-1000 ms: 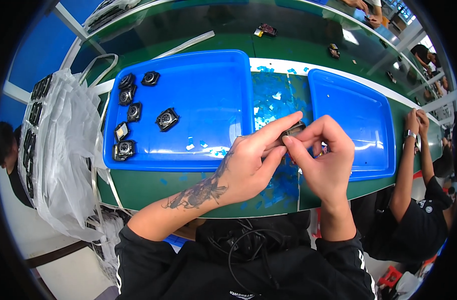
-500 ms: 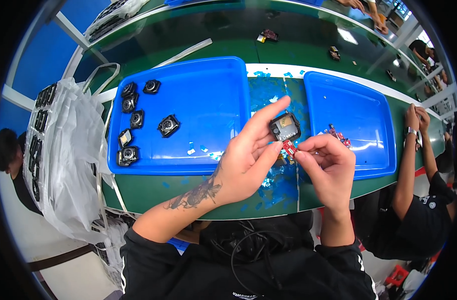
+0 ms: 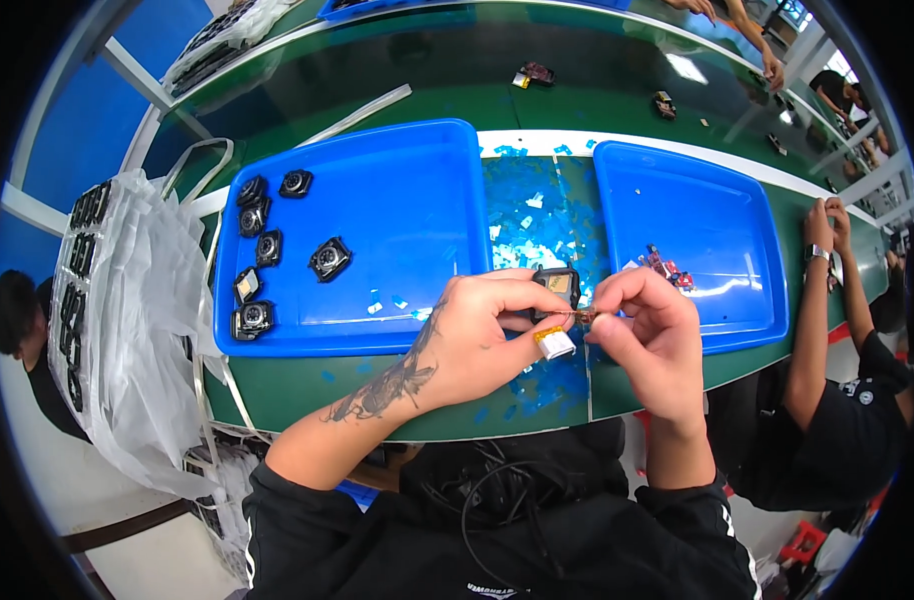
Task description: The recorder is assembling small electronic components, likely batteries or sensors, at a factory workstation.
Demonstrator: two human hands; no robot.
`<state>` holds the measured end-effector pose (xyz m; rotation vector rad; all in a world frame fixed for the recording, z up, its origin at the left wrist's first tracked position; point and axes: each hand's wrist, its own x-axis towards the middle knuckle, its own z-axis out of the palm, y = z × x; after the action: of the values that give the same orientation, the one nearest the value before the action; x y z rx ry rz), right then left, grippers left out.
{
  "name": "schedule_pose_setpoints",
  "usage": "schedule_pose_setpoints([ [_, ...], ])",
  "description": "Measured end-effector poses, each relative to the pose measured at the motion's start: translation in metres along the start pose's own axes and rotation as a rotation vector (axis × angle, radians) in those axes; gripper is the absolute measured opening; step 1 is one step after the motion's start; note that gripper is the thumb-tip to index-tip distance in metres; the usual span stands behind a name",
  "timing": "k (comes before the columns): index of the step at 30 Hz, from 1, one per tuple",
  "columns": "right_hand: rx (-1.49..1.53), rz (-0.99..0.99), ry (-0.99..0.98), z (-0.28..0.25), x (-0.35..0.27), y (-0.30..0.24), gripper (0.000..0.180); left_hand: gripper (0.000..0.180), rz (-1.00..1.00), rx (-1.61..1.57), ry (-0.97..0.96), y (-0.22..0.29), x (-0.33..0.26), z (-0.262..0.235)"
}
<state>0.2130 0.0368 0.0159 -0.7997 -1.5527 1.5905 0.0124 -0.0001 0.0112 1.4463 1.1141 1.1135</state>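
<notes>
My left hand (image 3: 489,325) is closed round a small square black watch case (image 3: 559,283), held between the two trays. Below its thumb sticks out a small silver-white battery (image 3: 555,344) with orange-yellow tape along its top. My right hand (image 3: 649,335) pinches a small reddish-brown circuit board (image 3: 585,315) between thumb and fingertips, close to the left thumb. A thin strip runs between the two hands at the board. The fingers partly hide the board and the lower part of the case.
Several black watch cases (image 3: 329,259) lie in the left blue tray (image 3: 407,200). The right blue tray (image 3: 697,190) holds red circuit boards (image 3: 667,268). Blue film scraps (image 3: 527,215) cover the green bench between them. A co-worker's hands (image 3: 827,225) are at the right.
The case has come lower and tilted in my left hand. The battery now shows below the left thumb. The red board has turned in my right fingertips, slightly lower.
</notes>
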Motion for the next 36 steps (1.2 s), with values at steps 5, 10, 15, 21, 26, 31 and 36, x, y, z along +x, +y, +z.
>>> schedule_pose_setpoints([
  [5, -0.215, -0.183, 0.178, 0.015, 0.000, 0.006, 0.030, 0.029, -0.152, -0.231, -0.040, 0.001, 0.001, 0.003],
  [10, -0.156, -0.131, 0.233, 0.017, 0.003, 0.011, 0.034, 0.040, -0.023, -0.321, -0.009, -0.002, -0.001, 0.008],
  [15, -0.277, -0.183, 0.261, 0.019, 0.002, 0.012, 0.038, 0.049, 0.003, -0.370, -0.027, -0.006, -0.001, 0.012],
  [21, -0.293, -0.183, 0.290, 0.020, 0.003, 0.019, 0.043, 0.047, -0.072, -0.401, -0.005, 0.001, -0.002, 0.011],
  [26, -0.111, -0.079, 0.259, 0.018, 0.005, 0.015, 0.047, 0.043, -0.118, -0.528, -0.043, -0.001, 0.000, 0.012],
  [31, -0.154, -0.173, 0.304, 0.020, 0.006, 0.017, 0.045, 0.039, -0.077, -0.566, 0.001, -0.006, -0.001, 0.013],
  [36, -0.402, -0.374, 0.366, 0.024, 0.005, 0.025, 0.044, 0.038, -0.022, -0.573, 0.033, -0.007, -0.003, 0.020],
])
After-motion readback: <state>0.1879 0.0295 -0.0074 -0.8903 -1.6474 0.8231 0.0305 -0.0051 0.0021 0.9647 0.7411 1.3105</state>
